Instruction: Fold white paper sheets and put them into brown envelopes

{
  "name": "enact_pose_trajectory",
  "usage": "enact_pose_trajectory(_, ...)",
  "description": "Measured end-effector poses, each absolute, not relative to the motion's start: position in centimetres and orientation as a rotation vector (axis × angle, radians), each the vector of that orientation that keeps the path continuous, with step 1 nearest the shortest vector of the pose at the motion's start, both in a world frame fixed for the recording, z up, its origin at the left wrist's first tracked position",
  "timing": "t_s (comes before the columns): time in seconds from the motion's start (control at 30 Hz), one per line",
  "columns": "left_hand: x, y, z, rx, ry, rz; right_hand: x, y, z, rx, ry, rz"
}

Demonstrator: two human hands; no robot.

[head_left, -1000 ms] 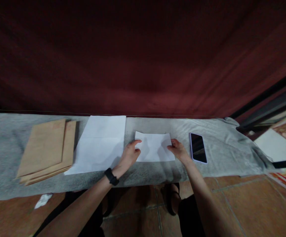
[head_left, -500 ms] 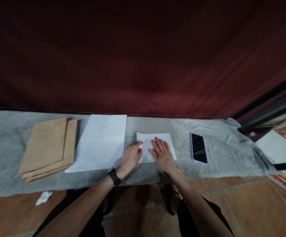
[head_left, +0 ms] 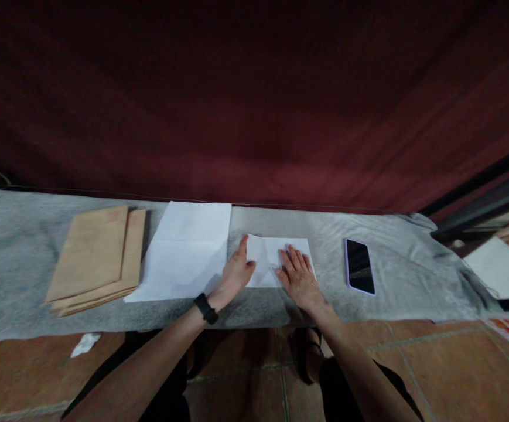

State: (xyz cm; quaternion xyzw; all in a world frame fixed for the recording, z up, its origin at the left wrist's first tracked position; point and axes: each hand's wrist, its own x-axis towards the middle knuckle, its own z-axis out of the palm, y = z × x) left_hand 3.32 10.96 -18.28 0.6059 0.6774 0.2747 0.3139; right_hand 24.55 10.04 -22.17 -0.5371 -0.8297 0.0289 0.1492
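In the head view a small folded sheet of white paper (head_left: 263, 265) lies on a grey cloth. My right hand (head_left: 300, 281) rests flat on its right part, fingers spread. My left hand (head_left: 237, 272) is at the paper's left edge, index finger stretched toward the far left corner and thumb apart from it. Whether that fingertip presses on the corner or only sits beside it, I cannot tell. Just left of this hand lies a stack of larger white paper sheets (head_left: 188, 252) with a crease across it.
Brown paper envelopes (head_left: 89, 246) are stacked at the left. A phone (head_left: 359, 266) in a purple case lies to the right. The grey cloth (head_left: 403, 264) covers a narrow surface against a dark red curtain (head_left: 254, 117). Crumpled white paper (head_left: 86, 344) is on the tiled floor.
My left hand's index finger has moved up along the paper's left edge to its far corner. My right hand has shifted slightly toward the paper's right side. The view has shifted a little.
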Motion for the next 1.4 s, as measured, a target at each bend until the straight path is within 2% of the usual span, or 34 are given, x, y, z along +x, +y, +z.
enact_pose_trajectory(0.17,3.7,10.8,-17.9,1.699,1.888,0.555,24.0,8.7,-21.8,-1.386,-2.560,0.074)
enact_pose_trajectory(0.73,5.6,8.0,-17.3,2.394,2.044,0.072,24.0,8.8,-22.0,-1.413,-2.569,0.098)
enact_pose_trajectory(1.13,4.8,8.6,-17.7,2.469,1.962,0.104,24.7,9.6,-21.9,-1.549,-2.482,0.027)
enact_pose_trajectory(1.4,5.3,8.3,-17.1,2.533,1.936,0.032,24.1,9.1,-22.0,-1.453,-2.510,0.066)
